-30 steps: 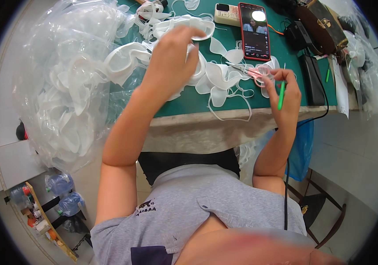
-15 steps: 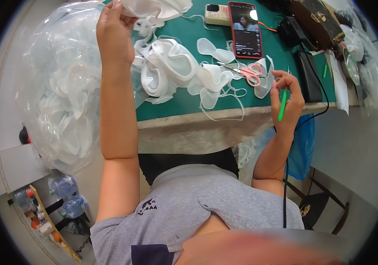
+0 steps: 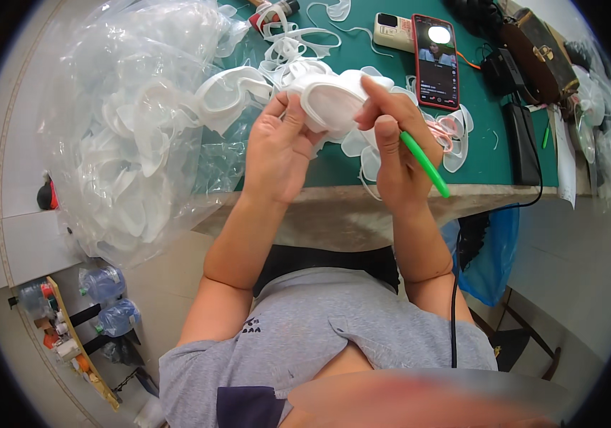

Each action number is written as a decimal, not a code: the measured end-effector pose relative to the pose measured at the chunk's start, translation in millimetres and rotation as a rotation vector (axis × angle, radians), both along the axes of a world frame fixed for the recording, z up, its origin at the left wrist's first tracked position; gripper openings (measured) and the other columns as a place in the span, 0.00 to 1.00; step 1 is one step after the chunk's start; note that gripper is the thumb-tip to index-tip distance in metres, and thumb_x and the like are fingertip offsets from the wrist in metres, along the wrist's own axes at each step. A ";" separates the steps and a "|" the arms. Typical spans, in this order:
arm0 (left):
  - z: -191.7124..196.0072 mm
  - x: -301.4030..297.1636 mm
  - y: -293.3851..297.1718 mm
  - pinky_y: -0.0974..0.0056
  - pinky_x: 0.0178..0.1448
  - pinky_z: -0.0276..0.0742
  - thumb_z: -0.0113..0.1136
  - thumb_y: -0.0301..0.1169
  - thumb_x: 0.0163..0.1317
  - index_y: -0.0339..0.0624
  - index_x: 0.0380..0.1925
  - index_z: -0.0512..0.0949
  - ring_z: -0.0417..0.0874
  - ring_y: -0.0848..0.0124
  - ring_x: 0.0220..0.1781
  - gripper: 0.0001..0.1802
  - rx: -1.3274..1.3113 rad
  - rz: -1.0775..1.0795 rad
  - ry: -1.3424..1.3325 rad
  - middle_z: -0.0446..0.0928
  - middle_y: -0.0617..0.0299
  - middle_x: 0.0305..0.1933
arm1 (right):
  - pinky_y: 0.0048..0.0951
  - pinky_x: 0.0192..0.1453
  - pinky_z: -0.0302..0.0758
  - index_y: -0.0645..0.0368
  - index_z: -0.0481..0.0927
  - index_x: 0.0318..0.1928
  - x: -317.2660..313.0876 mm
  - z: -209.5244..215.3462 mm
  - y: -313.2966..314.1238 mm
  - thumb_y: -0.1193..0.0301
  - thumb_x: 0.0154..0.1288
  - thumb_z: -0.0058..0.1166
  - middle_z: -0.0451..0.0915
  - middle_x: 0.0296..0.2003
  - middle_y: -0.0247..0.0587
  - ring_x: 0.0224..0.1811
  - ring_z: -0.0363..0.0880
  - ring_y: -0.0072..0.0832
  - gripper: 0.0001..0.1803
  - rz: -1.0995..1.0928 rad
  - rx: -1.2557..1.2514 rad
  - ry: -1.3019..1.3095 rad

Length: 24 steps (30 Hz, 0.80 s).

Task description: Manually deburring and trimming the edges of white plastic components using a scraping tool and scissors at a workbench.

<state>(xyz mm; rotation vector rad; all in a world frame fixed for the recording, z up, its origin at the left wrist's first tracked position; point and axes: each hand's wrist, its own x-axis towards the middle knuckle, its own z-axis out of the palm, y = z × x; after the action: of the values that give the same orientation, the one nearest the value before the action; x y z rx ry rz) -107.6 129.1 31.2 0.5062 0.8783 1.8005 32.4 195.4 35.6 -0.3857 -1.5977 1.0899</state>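
My left hand [image 3: 275, 153] pinches a white cup-shaped piece [image 3: 335, 102] with a raised rim, holding it above the green table mat. In my right hand [image 3: 406, 150] is a green-handled tool [image 3: 425, 164], its handle slanting out past the palm. Its tip is hidden behind the fingers. The right fingertips are at the right side of the white piece; whether they touch it I cannot tell. Another curved white piece [image 3: 209, 100] lies left of the hands. Pink-handled scissors [image 3: 444, 130] rest on the mat, partly hidden by my right hand.
A clear plastic bag [image 3: 123, 143] full of white pieces bulges at the left. Behind the hands are white offcuts [image 3: 291, 46]. A phone [image 3: 436, 64] leans against a pale box [image 3: 394, 32]. A black case [image 3: 519, 146] and a cable [image 3: 538, 167] lie at the right.
My left hand has come back from the far left to the middle, with a white piece. My right hand has moved left to meet it, still gripping the green-handled tool.
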 end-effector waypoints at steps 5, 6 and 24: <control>-4.6 5.0 -8.2 0.57 0.61 0.73 0.50 0.35 0.71 0.37 0.52 0.69 0.77 0.66 0.55 0.16 0.018 -0.013 -0.063 0.75 0.56 0.54 | 0.21 0.40 0.69 0.67 0.79 0.45 -12.6 -9.5 -11.5 0.69 0.74 0.44 0.78 0.33 0.38 0.34 0.73 0.20 0.14 0.049 -0.202 0.049; -6.4 4.6 -9.0 0.56 0.61 0.73 0.51 0.35 0.70 0.38 0.52 0.69 0.77 0.66 0.56 0.16 0.036 -0.002 -0.086 0.74 0.57 0.54 | 0.21 0.39 0.69 0.67 0.80 0.45 -14.1 -10.3 -12.3 0.69 0.73 0.45 0.78 0.32 0.38 0.34 0.73 0.21 0.14 0.048 -0.240 0.108; -14.3 6.6 -14.1 0.61 0.60 0.70 0.57 0.32 0.67 0.41 0.49 0.72 0.76 0.71 0.53 0.13 0.095 0.053 -0.135 0.77 0.61 0.51 | 0.26 0.42 0.72 0.61 0.76 0.38 -21.3 -17.3 -8.8 0.76 0.62 0.59 0.80 0.34 0.43 0.35 0.75 0.30 0.06 -0.020 0.231 -0.104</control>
<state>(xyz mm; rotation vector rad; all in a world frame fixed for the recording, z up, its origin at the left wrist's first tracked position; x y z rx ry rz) -101.0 115.0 16.9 0.4196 0.7225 1.9073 11.1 186.6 18.3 -0.3068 -1.7864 0.8692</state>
